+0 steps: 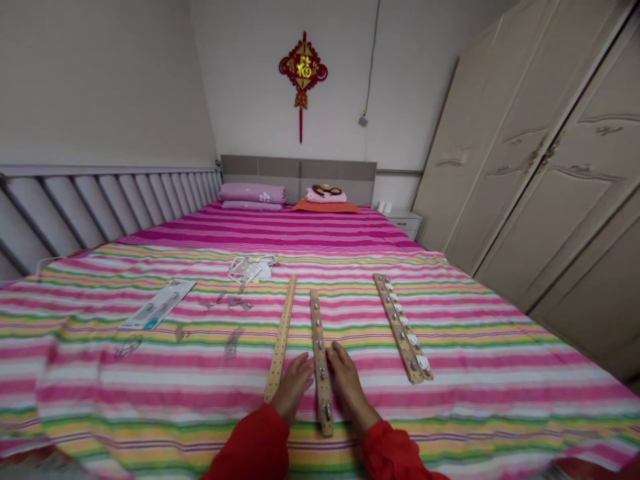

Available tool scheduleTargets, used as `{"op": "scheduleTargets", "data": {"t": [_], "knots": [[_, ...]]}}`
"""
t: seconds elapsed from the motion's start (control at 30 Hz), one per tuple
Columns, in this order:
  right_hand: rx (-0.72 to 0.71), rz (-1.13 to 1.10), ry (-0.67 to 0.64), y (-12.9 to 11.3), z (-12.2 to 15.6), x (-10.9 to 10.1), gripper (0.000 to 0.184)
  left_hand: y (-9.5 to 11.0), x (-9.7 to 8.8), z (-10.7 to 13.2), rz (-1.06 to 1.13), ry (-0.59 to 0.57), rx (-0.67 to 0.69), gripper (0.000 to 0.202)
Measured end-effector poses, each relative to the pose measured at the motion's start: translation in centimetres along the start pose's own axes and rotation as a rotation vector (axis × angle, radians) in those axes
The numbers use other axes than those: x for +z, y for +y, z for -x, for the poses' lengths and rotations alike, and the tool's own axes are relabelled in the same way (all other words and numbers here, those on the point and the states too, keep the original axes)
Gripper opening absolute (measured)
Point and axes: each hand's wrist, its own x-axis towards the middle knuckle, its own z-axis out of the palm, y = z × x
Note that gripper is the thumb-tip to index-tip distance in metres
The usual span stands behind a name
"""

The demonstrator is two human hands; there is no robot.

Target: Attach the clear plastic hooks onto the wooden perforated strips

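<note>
A narrow wooden strip [321,357] with several metal fittings in a row lies lengthwise between my two hands. My left hand [295,385] is at its left edge, fingers stretched out and slightly curved; whether the fingertips touch the wood I cannot tell. Along the other edge rests my right hand [346,380], its fingers extended and close against the strip. Left of it lies a bare wooden strip [283,333] with a line of small holes, its near end beside my left wrist. To the right, two wooden strips [401,327] lie side by side, bearing metal fittings and round white pieces.
A pile of clear and white packaging [254,268] lies farther up the striped bedspread [200,380]. On the left are a flat packet [159,305], a tangle of thin wire-like pieces [129,345] and small clear bags [233,343]. Folded bedding [253,194] sits by the headboard.
</note>
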Motion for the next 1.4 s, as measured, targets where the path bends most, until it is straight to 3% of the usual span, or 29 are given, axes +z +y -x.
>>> {"op": "scheduleTargets", "data": {"t": [0.2, 0.3, 0.4, 0.47, 0.57, 0.63, 0.77, 1.03, 1.23, 1.4], "knots": [[0.093, -0.021, 0.016, 0.0, 3.8, -1.1, 0.051, -2.1, -1.0, 2.4, -0.022, -0.041, -0.039, 0.066], [0.121, -0.057, 0.019, -0.4, 4.3, -1.4, 0.047, -1.1, -1.2, 3.7, -0.075, -0.016, -0.045, 0.065], [0.188, -0.109, 0.018, -0.8, 4.2, -1.4, 0.045, 1.4, -2.6, 4.4, -0.195, 0.054, 0.09, 0.054], [0.209, -0.129, 0.034, -1.0, 4.0, -1.4, 0.043, 3.2, -4.6, 4.5, -0.289, 0.206, 0.273, 0.048], [0.186, -0.113, 0.067, -1.5, 4.0, -1.4, 0.038, 5.3, -8.7, 4.0, -0.365, 0.546, 0.475, 0.045], [0.145, -0.073, 0.083, -2.0, 4.1, -1.3, 0.034, 6.0, -11.2, 3.3, -0.352, 0.691, 0.489, 0.044], [0.049, 0.008, 0.06, -4.0, 4.3, -0.4, 0.032, 6.4, -13.9, 1.7, -0.419, 0.753, 0.42, 0.04], [-0.025, 0.031, -0.129, -6.7, 5.2, 3.3, 0.034, 7.2, -15.1, 0.1, -0.696, 0.856, 0.231, 0.02], [0.009, 0.025, -0.237, -6.2, 5.8, 5.0, 0.035, 7.2, -15.6, -0.1, -0.697, 0.869, 0.264, 0.016], [0.071, -0.006, -0.27, -5.0, 6.1, 5.1, 0.037, 7.1, -15.4, 0.1, -0.776, 0.845, 0.307, 0.012]]}}
